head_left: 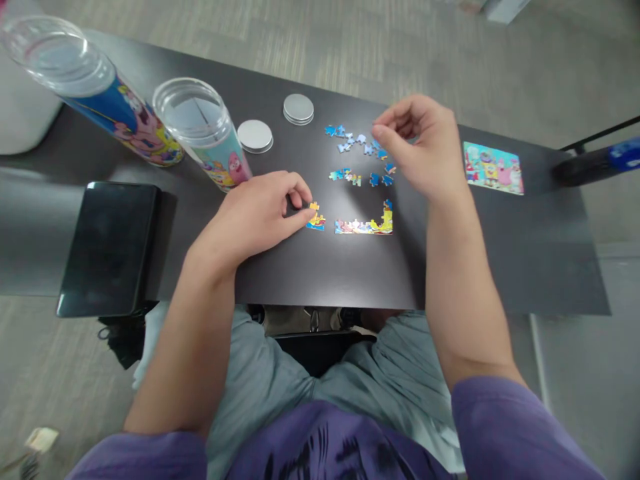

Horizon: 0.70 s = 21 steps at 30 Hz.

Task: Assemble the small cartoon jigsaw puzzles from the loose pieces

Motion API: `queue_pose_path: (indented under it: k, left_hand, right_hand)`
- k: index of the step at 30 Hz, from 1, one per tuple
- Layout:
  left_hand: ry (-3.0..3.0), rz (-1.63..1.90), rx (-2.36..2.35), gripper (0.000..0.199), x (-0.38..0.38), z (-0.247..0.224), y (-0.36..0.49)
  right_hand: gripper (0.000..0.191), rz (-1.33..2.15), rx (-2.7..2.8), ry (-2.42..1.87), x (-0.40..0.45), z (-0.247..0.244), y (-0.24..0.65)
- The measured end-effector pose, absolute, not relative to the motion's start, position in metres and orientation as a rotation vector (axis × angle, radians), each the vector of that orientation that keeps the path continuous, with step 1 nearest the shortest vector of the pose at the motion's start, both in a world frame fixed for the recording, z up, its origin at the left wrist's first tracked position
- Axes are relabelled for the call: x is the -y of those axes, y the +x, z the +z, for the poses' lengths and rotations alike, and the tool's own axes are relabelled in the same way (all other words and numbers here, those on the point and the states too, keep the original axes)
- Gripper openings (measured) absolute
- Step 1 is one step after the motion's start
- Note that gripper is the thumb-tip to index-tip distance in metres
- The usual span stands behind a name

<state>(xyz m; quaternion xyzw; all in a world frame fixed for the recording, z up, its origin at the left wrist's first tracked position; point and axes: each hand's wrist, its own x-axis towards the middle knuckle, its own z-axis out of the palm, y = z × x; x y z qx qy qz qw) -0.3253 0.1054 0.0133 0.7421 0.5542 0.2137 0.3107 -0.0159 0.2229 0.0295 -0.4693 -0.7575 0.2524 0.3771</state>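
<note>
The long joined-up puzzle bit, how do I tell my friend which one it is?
On the dark table, find the left hand. Just right of the small yellow cluster by it lies the long puzzle strip. Unlike that cluster and the scattered, mostly blue pieces farther off, it makes an L, its right end bent toward those pieces.

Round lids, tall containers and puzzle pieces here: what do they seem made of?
Round lids: probably metal, from their silvery satin sheen. Tall containers: glossy clear plastic or glass, see-through on top; can't tell which. Puzzle pieces: likely thin card, flat and brightly printed.
</note>
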Motion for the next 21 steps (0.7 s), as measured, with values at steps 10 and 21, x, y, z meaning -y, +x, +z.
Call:
queue_pose_path:
  k: [10, 21]
  left_hand:
    - [2.006, 0.495, -1.426, 0.024, -0.106, 0.017, -0.320]
    - [1.971, 0.566, -1.358, 0.026, -0.109, 0.018, -0.327]
  right_hand:
    - [0.044, 0.419, 1.936, -1.449, -0.245, 0.018, 0.022]
    - [0.017, 0.351, 1.987, -1.512, -0.247, 0.016, 0.032]
